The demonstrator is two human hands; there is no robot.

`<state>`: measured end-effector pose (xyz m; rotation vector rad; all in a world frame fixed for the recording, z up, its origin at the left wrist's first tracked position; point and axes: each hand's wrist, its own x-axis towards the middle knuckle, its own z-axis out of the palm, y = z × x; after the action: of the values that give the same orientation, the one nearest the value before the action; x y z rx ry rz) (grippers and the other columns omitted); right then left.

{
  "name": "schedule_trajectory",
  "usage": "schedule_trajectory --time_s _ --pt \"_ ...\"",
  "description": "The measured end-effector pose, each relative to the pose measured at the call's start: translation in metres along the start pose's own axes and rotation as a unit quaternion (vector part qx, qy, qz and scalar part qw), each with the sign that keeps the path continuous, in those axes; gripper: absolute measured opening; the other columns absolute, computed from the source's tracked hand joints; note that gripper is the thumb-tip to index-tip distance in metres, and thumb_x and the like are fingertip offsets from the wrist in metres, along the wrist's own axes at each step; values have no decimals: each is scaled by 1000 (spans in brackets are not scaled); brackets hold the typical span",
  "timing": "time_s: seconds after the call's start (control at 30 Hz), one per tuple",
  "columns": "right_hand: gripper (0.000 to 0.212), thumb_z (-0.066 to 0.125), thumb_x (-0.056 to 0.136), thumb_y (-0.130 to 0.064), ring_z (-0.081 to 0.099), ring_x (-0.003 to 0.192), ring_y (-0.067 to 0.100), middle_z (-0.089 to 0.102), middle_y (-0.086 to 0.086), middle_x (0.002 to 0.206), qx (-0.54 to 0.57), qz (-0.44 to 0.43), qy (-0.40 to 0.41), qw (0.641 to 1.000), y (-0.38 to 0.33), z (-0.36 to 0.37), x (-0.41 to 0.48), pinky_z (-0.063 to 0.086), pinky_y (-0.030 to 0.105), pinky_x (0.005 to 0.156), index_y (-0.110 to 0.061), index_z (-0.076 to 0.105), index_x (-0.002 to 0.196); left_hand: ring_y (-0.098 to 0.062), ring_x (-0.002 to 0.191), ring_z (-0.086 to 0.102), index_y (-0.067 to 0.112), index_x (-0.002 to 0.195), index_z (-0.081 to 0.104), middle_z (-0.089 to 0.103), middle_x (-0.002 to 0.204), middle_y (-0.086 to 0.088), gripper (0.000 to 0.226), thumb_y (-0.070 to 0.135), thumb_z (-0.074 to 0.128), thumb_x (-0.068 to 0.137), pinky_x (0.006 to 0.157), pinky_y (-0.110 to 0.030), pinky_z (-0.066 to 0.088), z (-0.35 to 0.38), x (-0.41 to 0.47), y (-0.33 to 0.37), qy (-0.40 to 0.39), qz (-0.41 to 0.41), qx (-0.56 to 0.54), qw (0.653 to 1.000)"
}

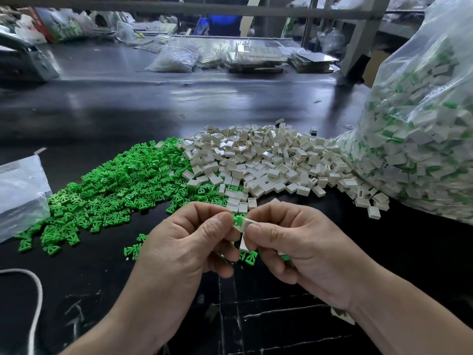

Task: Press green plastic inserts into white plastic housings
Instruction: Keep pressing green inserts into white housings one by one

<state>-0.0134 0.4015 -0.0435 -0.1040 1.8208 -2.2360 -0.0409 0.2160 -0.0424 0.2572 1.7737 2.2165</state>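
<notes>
Hands meet low in the middle of the view, above the near part of the dark table [128,98]. Left hand [189,242] pinches a green insert [237,219] between thumb tip and forefinger, its other fingers curled under toward the palm. Right hand [294,242] pinches a white housing [247,223] the same way, thumb on the near face and forefinger arched over the top. The two pinches sit tip to tip, so insert and housing touch: the insert's right end is at the housing's left end, and much of the green shows outside it. How far it has gone in I cannot tell. A white piece [243,244] sits just under the pinched housing, against the right hand's curled fingers, and a green bit [285,257] shows below those fingers; whether either is held or lies on the table is unclear. Beyond the hands a green pile [115,188] of loose inserts spreads on the left, touching a white pile [268,160] of loose housings to its right. A full bag [422,137] of white-and-green pieces leans at the far right, against the white pile. A flat bag [20,190] lies at the left edge beside the green pile, and a white cord [37,290] curves across the near left corner
</notes>
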Motion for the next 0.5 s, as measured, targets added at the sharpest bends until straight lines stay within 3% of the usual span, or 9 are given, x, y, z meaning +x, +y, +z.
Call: schedule_trajectory --time_s 0.17,0.3,0.5 --pt "16 68 91 -38 47 49 9 66 -1 76 -101 -35 31 994 4 4 -1 35 19 41 -22 71 90 -21 57 64 17 78 72 69 74 -11 19 34 70 69 45 -26 48 1 -1 0 0 11 31 999" --pt "16 62 98 -33 48 49 7 65 -3 72 -151 -68 40 985 5 7 -3 37 14 44 -21 70 92 -24 56 65 7 79 67 70 70 -17 19 26 65 76 44 -26 50 3 0 -1 -11 15 44 999" --pt "17 62 99 -27 47 51 10 64 1 72 -196 -4 4 980 -2 6 -5 39 19 46 -14 69 91 -30 59 67 -1 80 63 69 74 -27 26 24 65 75 48 -30 54 -3 2 2 -68 -61 46 995"
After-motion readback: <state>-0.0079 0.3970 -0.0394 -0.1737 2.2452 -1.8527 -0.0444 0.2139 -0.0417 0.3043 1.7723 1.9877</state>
